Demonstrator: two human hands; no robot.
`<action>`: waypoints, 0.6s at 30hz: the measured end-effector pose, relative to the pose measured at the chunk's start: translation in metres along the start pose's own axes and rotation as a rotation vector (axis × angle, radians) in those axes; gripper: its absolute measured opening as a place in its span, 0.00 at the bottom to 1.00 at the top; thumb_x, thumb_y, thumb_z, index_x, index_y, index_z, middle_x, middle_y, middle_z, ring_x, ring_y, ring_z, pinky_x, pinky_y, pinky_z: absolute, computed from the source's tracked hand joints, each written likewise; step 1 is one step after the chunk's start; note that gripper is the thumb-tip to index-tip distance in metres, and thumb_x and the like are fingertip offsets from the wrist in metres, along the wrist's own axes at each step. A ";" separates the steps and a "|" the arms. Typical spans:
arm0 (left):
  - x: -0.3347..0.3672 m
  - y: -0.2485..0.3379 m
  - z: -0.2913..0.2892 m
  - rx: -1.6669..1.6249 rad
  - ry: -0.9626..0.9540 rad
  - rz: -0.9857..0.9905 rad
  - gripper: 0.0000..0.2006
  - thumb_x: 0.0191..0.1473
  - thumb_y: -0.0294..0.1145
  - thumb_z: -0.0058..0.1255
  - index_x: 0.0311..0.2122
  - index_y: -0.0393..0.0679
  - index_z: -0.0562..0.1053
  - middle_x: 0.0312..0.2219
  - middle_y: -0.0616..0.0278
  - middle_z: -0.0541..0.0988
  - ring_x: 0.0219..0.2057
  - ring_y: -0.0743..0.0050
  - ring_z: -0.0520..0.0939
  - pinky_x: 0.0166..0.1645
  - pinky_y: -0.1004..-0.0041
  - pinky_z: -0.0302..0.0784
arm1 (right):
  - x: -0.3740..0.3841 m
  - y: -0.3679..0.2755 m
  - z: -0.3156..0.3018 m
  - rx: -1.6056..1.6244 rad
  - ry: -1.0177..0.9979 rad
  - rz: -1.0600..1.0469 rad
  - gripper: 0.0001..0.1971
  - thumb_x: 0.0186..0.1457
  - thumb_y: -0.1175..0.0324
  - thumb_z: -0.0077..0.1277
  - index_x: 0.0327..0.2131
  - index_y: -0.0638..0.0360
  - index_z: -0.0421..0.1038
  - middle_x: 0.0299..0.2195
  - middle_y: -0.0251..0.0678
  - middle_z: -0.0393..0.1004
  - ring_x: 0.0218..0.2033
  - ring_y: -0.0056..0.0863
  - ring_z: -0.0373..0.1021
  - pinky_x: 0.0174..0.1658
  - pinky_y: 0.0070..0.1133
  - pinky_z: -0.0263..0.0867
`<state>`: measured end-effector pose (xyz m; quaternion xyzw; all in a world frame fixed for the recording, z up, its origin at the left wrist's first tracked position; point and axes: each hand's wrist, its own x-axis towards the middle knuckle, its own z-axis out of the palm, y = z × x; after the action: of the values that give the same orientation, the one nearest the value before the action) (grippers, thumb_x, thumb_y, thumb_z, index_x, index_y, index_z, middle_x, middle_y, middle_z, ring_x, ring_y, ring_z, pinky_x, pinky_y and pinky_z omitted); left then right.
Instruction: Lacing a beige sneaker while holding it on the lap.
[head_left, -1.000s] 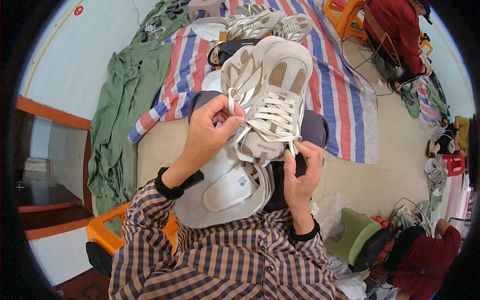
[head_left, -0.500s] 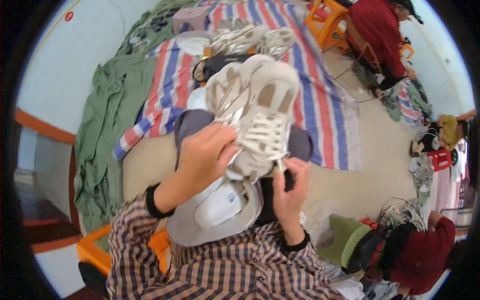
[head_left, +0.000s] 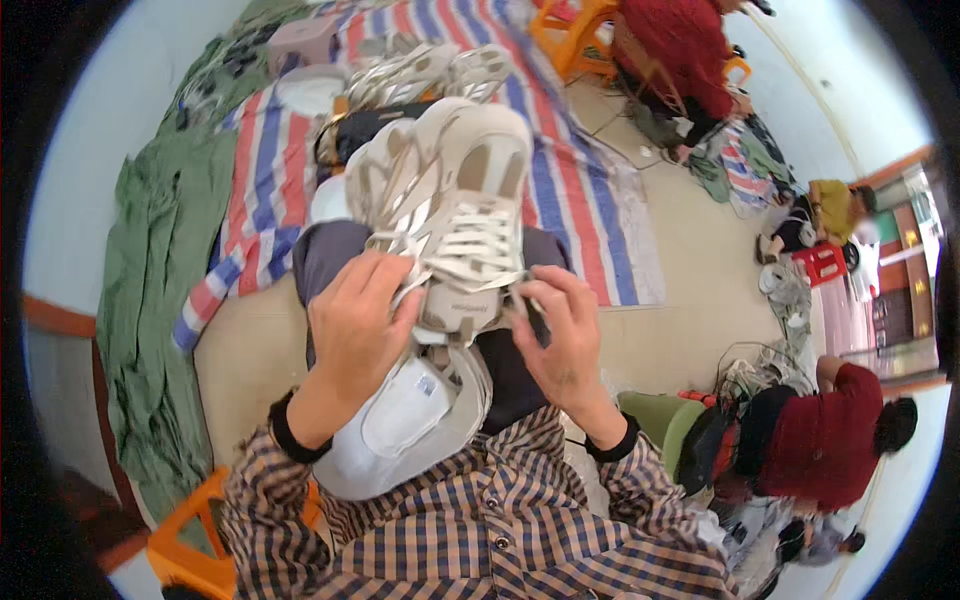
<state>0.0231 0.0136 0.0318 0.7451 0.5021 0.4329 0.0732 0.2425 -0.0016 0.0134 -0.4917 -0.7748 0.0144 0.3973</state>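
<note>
A pair of beige and white sneakers lies over my knees, toes pointing away. The right sneaker (head_left: 478,215) has a white shoelace (head_left: 475,243) crossed through its eyelets; its tongue shows below. Partly hidden behind it is the left sneaker (head_left: 385,180). My left hand (head_left: 360,325) is closed, fingertips and thumb on a lace between the two shoes. At the right sneaker's collar, my right hand (head_left: 562,345) curls its fingers round a lace end, thumb lower. On my lap rests a pale grey curved piece (head_left: 345,465) with a white insole-shaped pad (head_left: 408,405).
More sneakers (head_left: 425,75) and a black item (head_left: 375,130) sit ahead on a striped sheet (head_left: 575,190). Green cloth (head_left: 165,280) covers the left floor. An orange stool (head_left: 190,525) shows lower left. People in red (head_left: 835,435) work at right, beside a green stool (head_left: 655,425).
The whole view has shifted, so everything sits farther left. My right hand has moved up along the sneaker's side with its fingers spread more, and the tongue shows more fully.
</note>
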 end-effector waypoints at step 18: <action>-0.020 -0.005 0.013 0.012 0.086 -0.101 0.13 0.45 0.19 0.56 0.39 0.38 0.72 0.27 0.59 0.74 0.25 0.68 0.75 0.30 0.71 0.70 | 0.044 -0.032 0.003 -0.714 -0.521 -0.456 0.10 0.43 0.62 0.51 0.22 0.55 0.79 0.31 0.35 0.68 0.38 0.34 0.63 0.40 0.31 0.56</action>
<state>0.0270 0.0042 0.0100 0.6999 0.5444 0.4573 0.0688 0.2072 0.0167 0.0508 -0.3953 -0.8926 -0.2166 -0.0098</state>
